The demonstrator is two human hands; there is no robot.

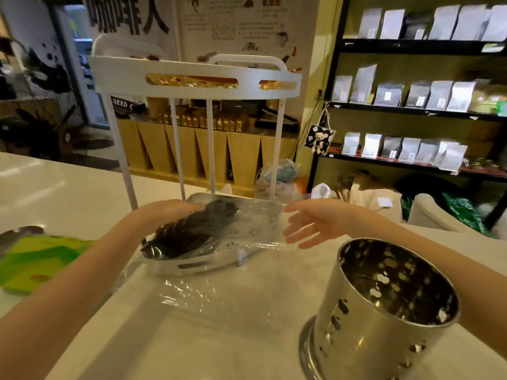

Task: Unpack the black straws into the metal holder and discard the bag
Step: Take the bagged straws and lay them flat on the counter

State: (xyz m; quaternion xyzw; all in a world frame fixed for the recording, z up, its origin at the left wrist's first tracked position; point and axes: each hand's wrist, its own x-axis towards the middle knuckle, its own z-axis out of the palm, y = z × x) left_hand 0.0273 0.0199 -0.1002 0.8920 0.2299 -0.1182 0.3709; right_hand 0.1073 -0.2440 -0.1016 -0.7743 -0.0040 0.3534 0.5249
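Nearest the camera, the metal holder (384, 311) stands empty on the desk (219, 338), under the right forearm. By the left hand (170, 212) the bag (241, 231) of black straws (189, 231) is touched from above; whether that grip closes cannot be told. The right hand (312, 223) is held open beside the bag's right edge (touching nothing). The bundle's long axis runs from near-left to far-right, over a white tray (208, 263).

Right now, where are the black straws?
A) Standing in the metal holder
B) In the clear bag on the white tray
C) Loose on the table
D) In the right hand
B: the straws lie inside the clear bag on the tray; the holder holds none.
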